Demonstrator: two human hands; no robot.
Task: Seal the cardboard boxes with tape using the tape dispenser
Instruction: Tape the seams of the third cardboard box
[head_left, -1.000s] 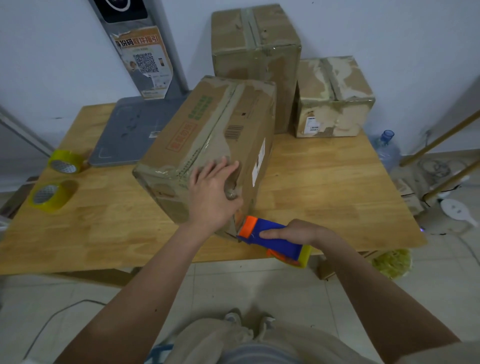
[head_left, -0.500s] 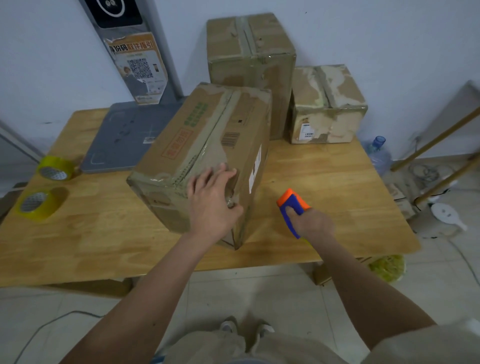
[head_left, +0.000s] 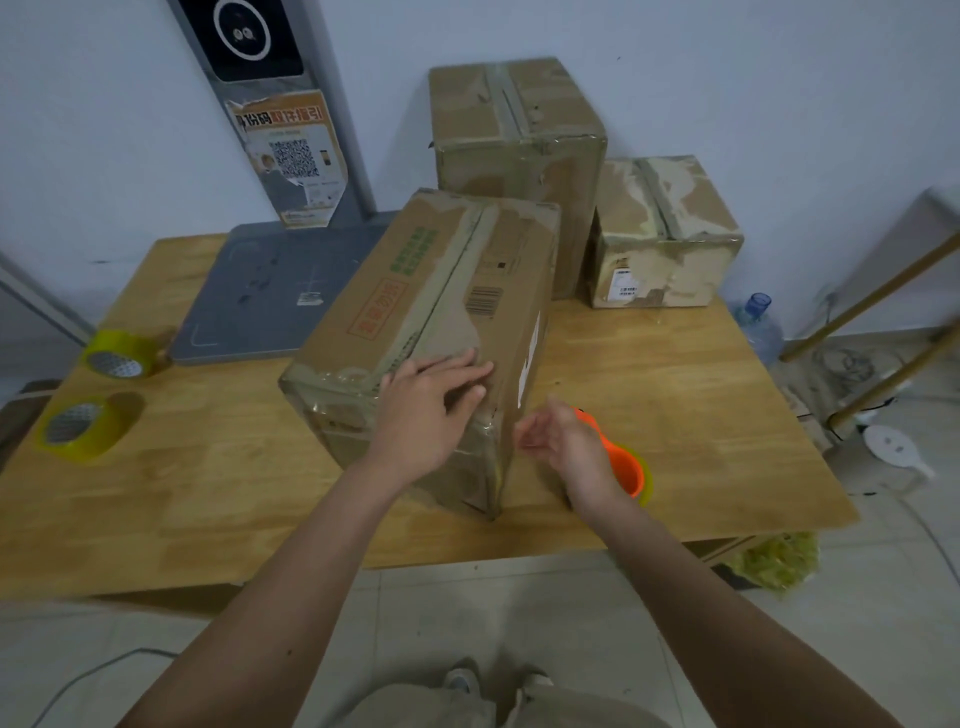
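Wooden table (head_left: 675, 395) against a pale wall, and the big cardboard box (head_left: 441, 322) sits angled across the middle of it, tape already running down its top seam. Left hand (head_left: 431, 400) is flat on the near end of that box, fingers straight and spread, pressing down over the corner — my read is it's smoothing the tape end and keeping the box from sliding. Right hand (head_left: 566, 441) hovers just beside the box's near corner, fingers loosely curled, nothing clearly in its grasp. Tape dispenser (head_left: 621, 465) lies on the table right behind that hand, orange body showing, partly hidden by the wrist — parked close, handy for the next box I'd guess.

At the back, 2 more boxes stand against the wall: the tall box (head_left: 519, 150) and the small box (head_left: 665, 234) beside it, both carrying tape along their tops. Over on the left edge, 2 yellow tape rolls (head_left: 88, 423) wait as spares, near a grey board (head_left: 270, 296).
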